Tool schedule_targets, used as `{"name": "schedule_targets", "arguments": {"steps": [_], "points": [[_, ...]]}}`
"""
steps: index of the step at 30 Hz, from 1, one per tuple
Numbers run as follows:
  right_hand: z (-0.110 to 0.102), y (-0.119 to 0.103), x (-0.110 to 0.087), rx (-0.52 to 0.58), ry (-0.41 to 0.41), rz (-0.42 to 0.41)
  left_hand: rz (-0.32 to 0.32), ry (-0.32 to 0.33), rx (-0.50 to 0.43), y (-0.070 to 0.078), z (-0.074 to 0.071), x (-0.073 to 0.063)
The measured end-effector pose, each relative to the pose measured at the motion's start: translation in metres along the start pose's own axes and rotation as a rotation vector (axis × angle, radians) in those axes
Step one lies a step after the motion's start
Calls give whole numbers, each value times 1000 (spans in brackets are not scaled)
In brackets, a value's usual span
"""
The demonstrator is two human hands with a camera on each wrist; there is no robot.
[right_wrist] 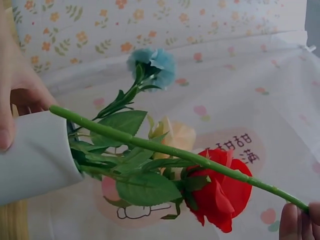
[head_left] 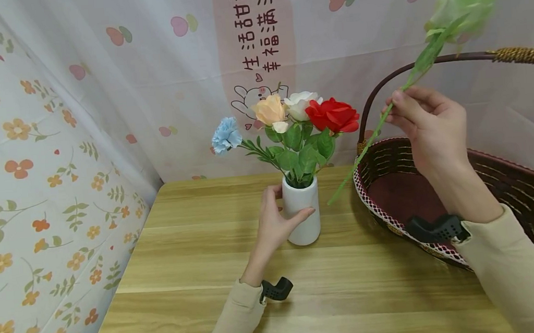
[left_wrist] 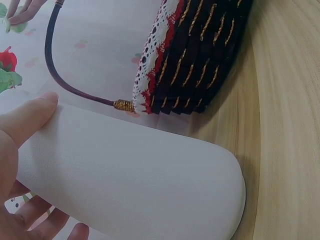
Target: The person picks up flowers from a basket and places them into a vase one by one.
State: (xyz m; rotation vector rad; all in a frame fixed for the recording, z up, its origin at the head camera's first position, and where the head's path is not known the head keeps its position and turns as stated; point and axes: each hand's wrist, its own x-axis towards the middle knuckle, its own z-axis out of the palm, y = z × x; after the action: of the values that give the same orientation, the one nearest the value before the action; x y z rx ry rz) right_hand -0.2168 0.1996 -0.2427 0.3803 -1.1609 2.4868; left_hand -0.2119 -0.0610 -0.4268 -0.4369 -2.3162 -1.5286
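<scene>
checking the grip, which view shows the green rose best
The head view: the whole green rose shows, its stem pinched in the right hand. The right wrist view shows only stem; the left wrist view shows none of it.

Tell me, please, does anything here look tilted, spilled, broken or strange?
Nothing stands out. The white vase stands upright on the table, gripped by the left hand, with its four flowers intact. The right hand pinches a green rose by its stem, slanted in the air above the basket.
</scene>
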Motion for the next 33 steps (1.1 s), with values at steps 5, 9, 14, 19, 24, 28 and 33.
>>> {"name": "schedule_targets", "arguments": {"steps": [5,9,14,19,24,28,33], "points": [[6,3,4,52,38,-26,7,0,-1,-1,0,0],[8,7,6,50,73,-53,5,-6,-2,-1,0,0],[11,13,6,46,113,-81,-3,-6,17,0,1,0],[16,21,3,55,125,-112,-2,-2,15,0,1,1],[17,31,-2,4,118,-145,4,0,7,0,1,0],[17,39,-8,-76,116,-180,12,4,17,1,0,-1],[18,48,-17,-179,104,-237,8,3,19,2,-1,-1]]}}
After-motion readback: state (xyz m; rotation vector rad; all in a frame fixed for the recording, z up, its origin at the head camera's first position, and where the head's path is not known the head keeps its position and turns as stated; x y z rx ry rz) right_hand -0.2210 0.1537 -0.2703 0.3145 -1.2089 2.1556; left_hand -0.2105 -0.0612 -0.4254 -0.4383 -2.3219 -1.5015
